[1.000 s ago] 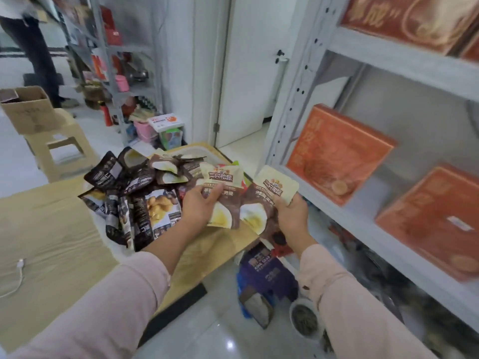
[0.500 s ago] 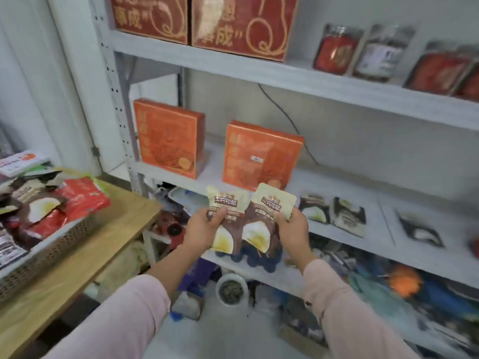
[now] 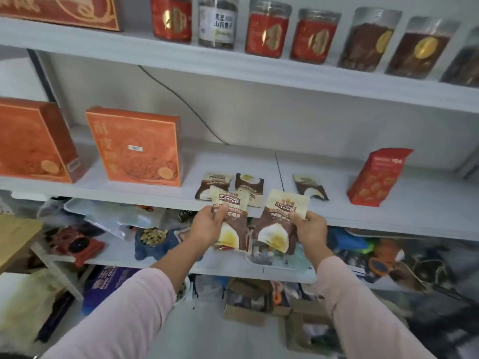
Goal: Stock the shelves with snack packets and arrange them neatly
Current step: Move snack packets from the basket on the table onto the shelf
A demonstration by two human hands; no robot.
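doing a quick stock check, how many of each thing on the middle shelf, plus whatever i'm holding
packets lying flat on the middle shelf: 3
held packets: 2, one in the left hand, one in the right hand
orange boxes: 2
red carton: 1
total: 8

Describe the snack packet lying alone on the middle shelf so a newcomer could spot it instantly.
Find the white metal middle shelf, with two flat orange boxes at its left. Right of the seam in its board lies a brown-and-cream snack packet, between a pair of matching packets and a red cardboard carton. It is the only shelved packet lying by itself.
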